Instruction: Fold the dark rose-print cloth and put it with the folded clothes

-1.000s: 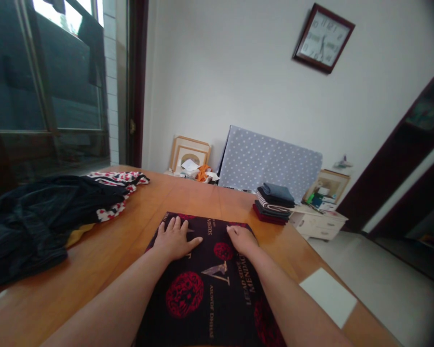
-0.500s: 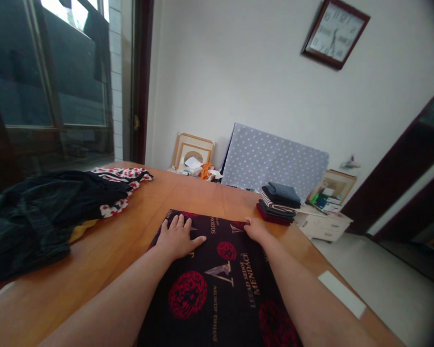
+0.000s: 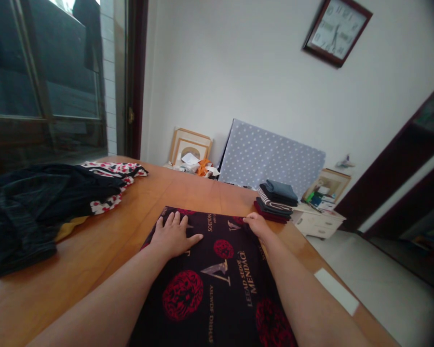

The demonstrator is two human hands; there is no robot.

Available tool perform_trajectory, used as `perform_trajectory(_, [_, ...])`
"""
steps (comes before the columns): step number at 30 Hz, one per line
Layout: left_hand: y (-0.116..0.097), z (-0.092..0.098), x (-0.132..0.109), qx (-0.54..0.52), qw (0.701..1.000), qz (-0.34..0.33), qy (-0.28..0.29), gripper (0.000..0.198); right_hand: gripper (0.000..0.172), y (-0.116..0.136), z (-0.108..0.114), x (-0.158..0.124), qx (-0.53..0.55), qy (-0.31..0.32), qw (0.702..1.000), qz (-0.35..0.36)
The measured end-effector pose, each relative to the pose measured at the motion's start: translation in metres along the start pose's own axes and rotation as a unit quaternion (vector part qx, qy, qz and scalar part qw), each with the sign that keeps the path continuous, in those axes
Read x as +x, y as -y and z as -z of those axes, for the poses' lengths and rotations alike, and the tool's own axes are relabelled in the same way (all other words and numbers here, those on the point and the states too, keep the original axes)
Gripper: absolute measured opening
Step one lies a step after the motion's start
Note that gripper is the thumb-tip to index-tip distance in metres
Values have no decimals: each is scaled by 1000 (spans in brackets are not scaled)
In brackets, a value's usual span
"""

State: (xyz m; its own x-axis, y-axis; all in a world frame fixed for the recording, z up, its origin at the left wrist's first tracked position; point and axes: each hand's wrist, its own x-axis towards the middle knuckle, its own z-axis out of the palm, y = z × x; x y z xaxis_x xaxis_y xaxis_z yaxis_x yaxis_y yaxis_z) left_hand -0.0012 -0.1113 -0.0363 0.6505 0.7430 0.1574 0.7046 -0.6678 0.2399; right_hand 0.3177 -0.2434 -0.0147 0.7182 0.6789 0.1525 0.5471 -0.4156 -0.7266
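Black printed cloth (image 3: 235,301): flat on wood counter (image 3: 188,193), directly in front of me; near end runs out of frame. Print: red round medallions, gold lettering incl. "MENDACÈ", approx. down the middle & R side.

My L hand (image 3: 170,236): palm down on cloth's far L part, fingers spread, thumb out toward the centre. My R hand (image 3: 258,226): at far R corner, thumb & forefinger pinching the cloth's edge; other fingers curled, partly hidden. Both forearms lie across the view, one along each side of the cloth.

Counter, L side: heap of dark clothes (image 3: 54,193), unfolded, well apart from cloth. White garment w/ red floral print (image 3: 106,206) shows beneath, plus a mustard fabric (image 3: 70,227) at the near edge.

Counter, far R: folded stack (image 3: 275,207), just beyond R hand; top to bottom blue-grey, black, striped, dk grey, maroon. White flat piece (image 3: 337,291) near R edge, partly behind R forearm.

Beyond counter: grey-blue dotted cover (image 3: 271,154) against wall; framed pic. (image 3: 191,138) to its L; white drawer unit (image 3: 316,224) to its R. Square clock (image 3: 338,29) on wall, upper R.
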Motion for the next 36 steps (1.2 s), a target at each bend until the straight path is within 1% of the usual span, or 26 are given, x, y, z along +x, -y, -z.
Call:
perform_trajectory(4, [-2, 3, -2, 6, 1000, 0, 1, 107, 20, -7, -3, 7, 6, -16, 1000, 7])
perform_trajectory(9, [-2, 3, -2, 7, 1000, 2, 3, 108, 22, -13, -2, 13, -16, -12, 1000, 21])
perform_trajectory(14, [0, 1, -1, 8, 1000, -2, -6, 108, 21, -19, -9, 16, -76, -34, 996, 33])
perform_trajectory(18, [0, 1, 0, 11, 1000, 0, -7, 106, 25, -23, -15, 17, -136, -41, 990, 13])
perform_trajectory(23, [1, 3, 0, 17, 1000, 9, -2, 103, 32, -20, -17, 12, -200, -36, 979, -16])
perform_trajectory(28, [4, 4, 0, 23, 999, 26, 4, 104, 33, -13, -20, 7, -240, -29, 970, -34])
perform_trajectory(32, [4, 5, -1, 28, 999, 29, 5, 103, 36, -11, -19, 6, -243, -26, 969, -39])
perform_trajectory(36, [2, 7, -2, 33, 999, 26, -1, 103, 41, -8, -12, 7, -218, -13, 976, -24])
